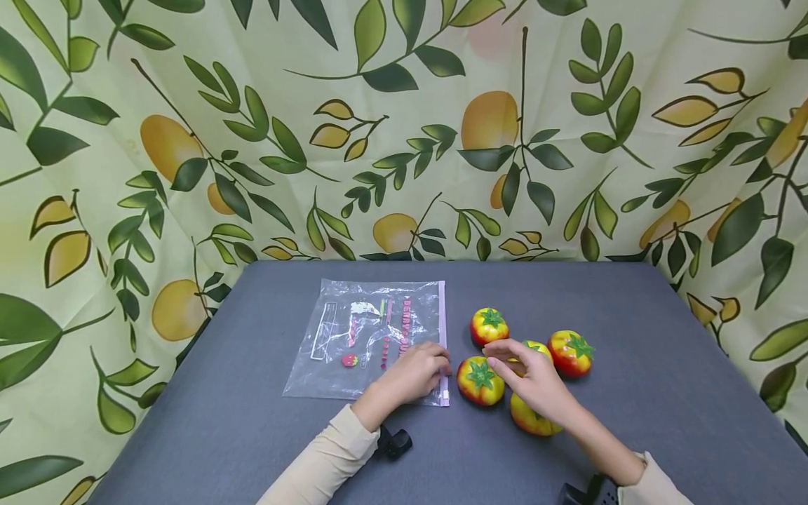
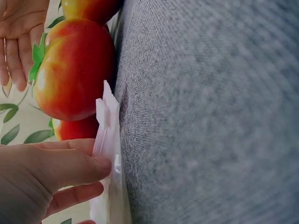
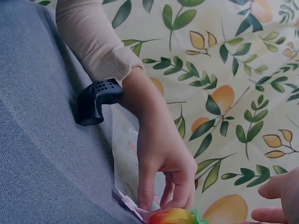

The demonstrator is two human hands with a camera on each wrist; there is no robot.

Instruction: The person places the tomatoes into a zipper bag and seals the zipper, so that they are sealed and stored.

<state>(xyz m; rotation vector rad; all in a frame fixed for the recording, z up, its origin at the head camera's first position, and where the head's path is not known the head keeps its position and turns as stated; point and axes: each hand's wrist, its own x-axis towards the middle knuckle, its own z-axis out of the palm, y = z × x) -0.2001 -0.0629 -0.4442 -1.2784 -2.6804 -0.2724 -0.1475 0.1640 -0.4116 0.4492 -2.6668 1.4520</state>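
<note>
A clear plastic zip bag point(image 1: 334, 319) with pink print lies flat on the table, its pale zip strip on the right. My left hand point(image 1: 413, 372) pinches that strip point(image 2: 106, 126) between thumb and fingers. Several red-and-yellow toy tomatoes with green leafy tops sit right of the bag. The nearest tomato point(image 1: 478, 384) stands just beside the strip. My right hand point(image 1: 536, 382) hovers over the group with fingers loosely bent and nothing held, partly hiding a tomato point(image 1: 543, 349) and another tomato point(image 1: 530, 419) below it.
A dark grey table point(image 1: 208, 414) carries everything. Behind it hangs a leaf-and-fruit patterned cloth point(image 1: 404, 175). One more tomato point(image 1: 489, 325) sits at the back, another tomato point(image 1: 568, 354) at the right. A black wrist device point(image 1: 395, 444) is on the left wrist.
</note>
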